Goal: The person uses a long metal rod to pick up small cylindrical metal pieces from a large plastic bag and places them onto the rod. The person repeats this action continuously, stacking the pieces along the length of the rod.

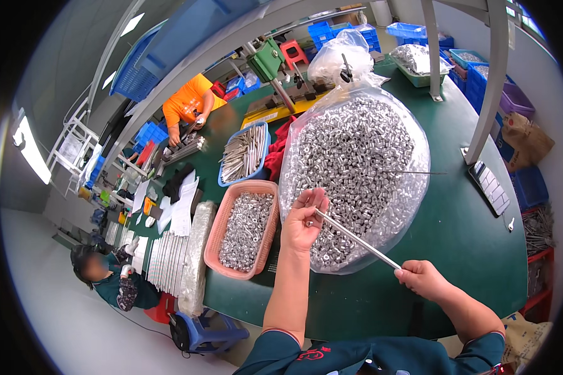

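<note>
My right hand (424, 279) grips the lower right end of a slim silver metal rod (358, 240), which slants up toward my left hand (303, 225). Palm up and fingers curled, the left hand meets the rod's far tip near its thumb. A small metal sleeve (309, 223) shows in that palm; whether more lie under the fingers is hidden. Beneath the rod and left hand, a big clear plastic bag (417, 134) lies spread open, heaped with small silver metal sleeves (356, 150). A thin dark rod (413, 172) juts from the heap's right side.
Left of the bag stand a pink basket (210, 253) of small metal parts and a blue basket (222, 181) of metal rods. A phone (489, 187) lies on the green table (475, 250) near a shelf post (486, 106). Two people (191, 103) work at the left.
</note>
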The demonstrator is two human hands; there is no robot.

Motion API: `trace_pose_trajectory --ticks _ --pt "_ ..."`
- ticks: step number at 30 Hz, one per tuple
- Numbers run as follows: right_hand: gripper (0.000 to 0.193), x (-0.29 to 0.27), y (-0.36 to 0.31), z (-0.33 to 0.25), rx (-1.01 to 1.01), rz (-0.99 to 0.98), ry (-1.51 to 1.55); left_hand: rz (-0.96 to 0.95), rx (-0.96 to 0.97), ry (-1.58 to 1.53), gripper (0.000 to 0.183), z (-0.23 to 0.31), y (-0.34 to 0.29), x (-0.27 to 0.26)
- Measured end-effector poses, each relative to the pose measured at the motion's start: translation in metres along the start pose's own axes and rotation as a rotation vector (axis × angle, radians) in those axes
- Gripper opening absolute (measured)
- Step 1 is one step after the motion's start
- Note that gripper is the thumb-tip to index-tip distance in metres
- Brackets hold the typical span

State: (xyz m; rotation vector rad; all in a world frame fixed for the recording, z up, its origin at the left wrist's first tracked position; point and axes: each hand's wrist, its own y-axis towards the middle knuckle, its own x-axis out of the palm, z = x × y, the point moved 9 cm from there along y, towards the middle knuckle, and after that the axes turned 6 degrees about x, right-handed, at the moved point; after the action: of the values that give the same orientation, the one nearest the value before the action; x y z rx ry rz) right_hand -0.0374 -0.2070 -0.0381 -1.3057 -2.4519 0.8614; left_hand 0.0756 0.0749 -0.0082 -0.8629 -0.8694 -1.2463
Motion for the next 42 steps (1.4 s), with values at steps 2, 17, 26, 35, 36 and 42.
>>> trace_pose_trajectory --ticks 2,17,26,35,36,42 --pt "0.034 0.003 0.0 0.002 0.016 -0.03 0.059 -0.008 0.027 -0.026 0.036 -0.001 0.0 0.002" --pt "0.03 0.001 0.005 0.002 -0.005 0.025 0.072 -0.029 0.149 -0.039 0.028 -0.01 -0.004 0.009" --pt "0.029 0.003 0.005 0.001 0.011 -0.043 0.304 -0.05 -0.048 -0.01 0.018 -0.05 -0.013 0.025" --pt "0.028 0.004 0.007 0.003 -0.003 -0.078 0.303 -0.13 -0.089 -0.113 0.053 -0.029 -0.016 0.038" --pt "0.028 0.005 0.008 0.004 -0.004 -0.085 0.298 -0.128 -0.079 -0.109 0.052 -0.028 -0.016 0.037" --pt "0.028 0.009 0.009 0.004 0.019 -0.074 0.215 -0.061 -0.024 -0.05 0.038 -0.026 -0.009 0.021"
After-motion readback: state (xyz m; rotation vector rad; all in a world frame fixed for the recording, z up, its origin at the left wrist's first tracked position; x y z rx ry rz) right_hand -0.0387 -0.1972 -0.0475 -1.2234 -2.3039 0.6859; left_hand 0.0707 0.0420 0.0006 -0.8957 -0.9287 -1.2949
